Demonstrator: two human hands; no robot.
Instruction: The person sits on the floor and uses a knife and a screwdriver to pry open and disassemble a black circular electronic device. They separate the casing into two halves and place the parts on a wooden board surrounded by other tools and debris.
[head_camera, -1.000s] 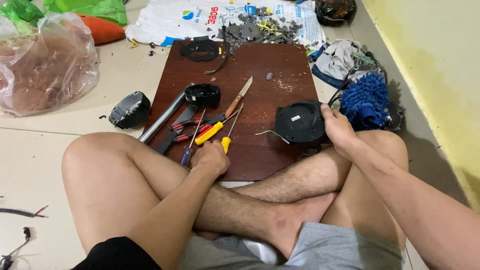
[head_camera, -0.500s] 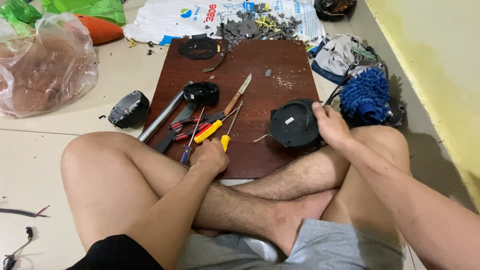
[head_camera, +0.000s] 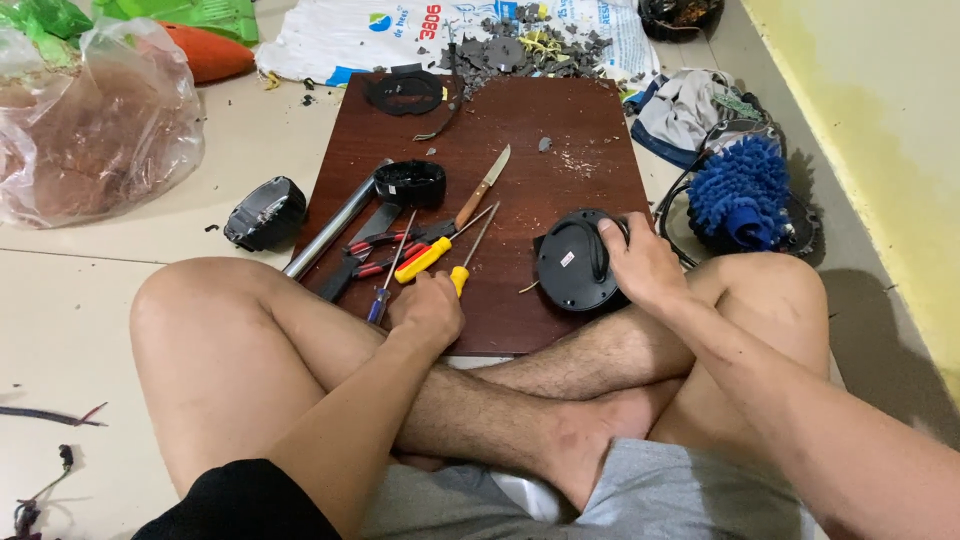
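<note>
I sit cross-legged behind a dark red-brown wooden board (head_camera: 560, 130) on the floor. My right hand (head_camera: 640, 265) grips a black round device (head_camera: 572, 262) that stands on the board's near right part. My left hand (head_camera: 428, 310) lies at the board's near edge, its fingers curled over the handle end of a small yellow screwdriver (head_camera: 463, 270). Just left of it lie a larger yellow-and-red screwdriver (head_camera: 425, 258) and a blue-handled screwdriver (head_camera: 385, 292).
The board also carries a knife (head_camera: 485, 185), red-handled pliers (head_camera: 375, 250), a metal pipe (head_camera: 335, 230), a black ring (head_camera: 410, 183) and a flat black part (head_camera: 405, 92). A black housing (head_camera: 265, 212) and plastic bag (head_camera: 90, 120) lie left; a blue mop head (head_camera: 740, 190) lies right.
My right hand has drawn the black round device a little leftward and nearer to me on the board. My left hand has stayed at the screwdriver handles.
</note>
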